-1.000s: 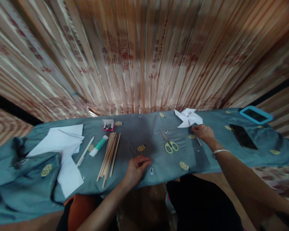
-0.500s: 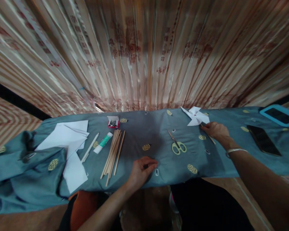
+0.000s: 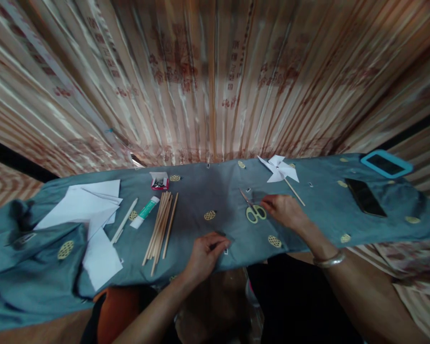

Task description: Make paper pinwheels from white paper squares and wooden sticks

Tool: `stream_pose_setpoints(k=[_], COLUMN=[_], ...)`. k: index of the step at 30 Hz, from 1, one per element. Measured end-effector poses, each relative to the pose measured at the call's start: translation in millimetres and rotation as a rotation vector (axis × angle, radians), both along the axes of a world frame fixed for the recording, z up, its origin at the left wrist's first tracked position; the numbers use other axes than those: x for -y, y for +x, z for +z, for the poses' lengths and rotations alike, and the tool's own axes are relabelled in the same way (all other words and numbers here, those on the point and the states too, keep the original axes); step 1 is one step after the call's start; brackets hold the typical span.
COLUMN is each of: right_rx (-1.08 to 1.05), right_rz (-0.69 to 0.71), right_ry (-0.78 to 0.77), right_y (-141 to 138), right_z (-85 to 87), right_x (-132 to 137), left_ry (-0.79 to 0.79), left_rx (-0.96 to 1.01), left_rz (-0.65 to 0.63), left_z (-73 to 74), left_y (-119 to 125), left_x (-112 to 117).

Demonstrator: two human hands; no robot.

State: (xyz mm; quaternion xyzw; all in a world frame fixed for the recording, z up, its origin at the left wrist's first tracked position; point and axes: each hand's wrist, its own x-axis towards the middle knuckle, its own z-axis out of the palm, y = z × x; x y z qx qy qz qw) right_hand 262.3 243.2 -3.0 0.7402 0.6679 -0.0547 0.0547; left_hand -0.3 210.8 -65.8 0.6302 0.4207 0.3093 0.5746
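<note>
A white paper pinwheel (image 3: 277, 168) on a thin wooden stick lies at the back right of the cloth. Beside the green-handled scissors (image 3: 255, 213) is my right hand (image 3: 284, 209), empty, its thumb and fingers slightly apart; whether the fingertips touch the handle, I cannot tell. My left hand (image 3: 206, 255) rests near the cloth's front edge, fingers curled in toward the thumb, with nothing visible in them. To its left lie several wooden sticks (image 3: 160, 229). Behind these stands a small red and white box (image 3: 159, 181) holding small metal pieces.
A glue stick (image 3: 145, 212) and a white pen (image 3: 124, 220) lie left of the sticks. Several white paper sheets (image 3: 93, 200) are spread further left. A dark phone (image 3: 365, 197) and a blue-framed tablet (image 3: 386, 164) lie at right. Behind the cloth-covered table (image 3: 208, 191) hangs a patterned curtain.
My right hand has let go of the pinwheel's stick and moved left and toward me, to the scissors. The pinwheel lies on the cloth. My left hand keeps its place; the view has shifted slightly.
</note>
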Motion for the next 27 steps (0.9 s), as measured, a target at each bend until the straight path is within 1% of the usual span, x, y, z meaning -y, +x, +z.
stream_pose_setpoints(k=[2, 5, 8, 10, 12, 16, 18, 20, 22, 24, 25, 27], right_rx=[-0.090, -0.095, -0.096, -0.123, -0.145, -0.171, -0.185, -0.154, -0.047, 0.037, 0.071, 0.101], right_rz=[0.140, 0.266, 0.341, 0.362, 0.364, 0.324, 0.270, 0.166, -0.058, -0.238, -0.321, -0.422], right_ry=[-0.071, -0.131, -0.110, -0.079, -0.053, -0.024, 0.002, 0.062, 0.135, 0.169, 0.177, 0.160], right_y=[-29, -63, -83, -91, -97, -102, -92, -67, -29, 16, 38, 75], right_z=[4.4, 13.2, 22.0, 24.2, 20.9, 2.6, -4.4, -5.5, -2.4, -0.2, -1.1, -8.6], right_x=[7, 14, 13, 9, 4, -2, -6, -14, -25, -34, -37, -40], left_ry=[0.003, 0.026, 0.093, 0.146, 0.192, 0.245, 0.256, 0.267, 0.279, 0.288, 0.290, 0.289], left_rx=[-0.010, -0.028, -0.050, -0.062, -0.080, -0.123, -0.137, -0.145, -0.152, -0.156, -0.158, -0.158], left_rz=[-0.011, -0.020, -0.026, -0.017, 0.001, 0.063, 0.086, 0.091, 0.089, 0.090, 0.092, 0.093], left_z=[0.6, 1.2, 3.3, 5.9, 8.9, 12.3, 11.8, 10.4, 9.0, 8.1, 7.7, 7.1], left_y=[0, -2, -6, -10, -15, -28, -34, -40, -45, -48, -49, -49], left_x=[1, 2, 2, 0, -2, -7, -8, -9, -10, -9, -9, -8])
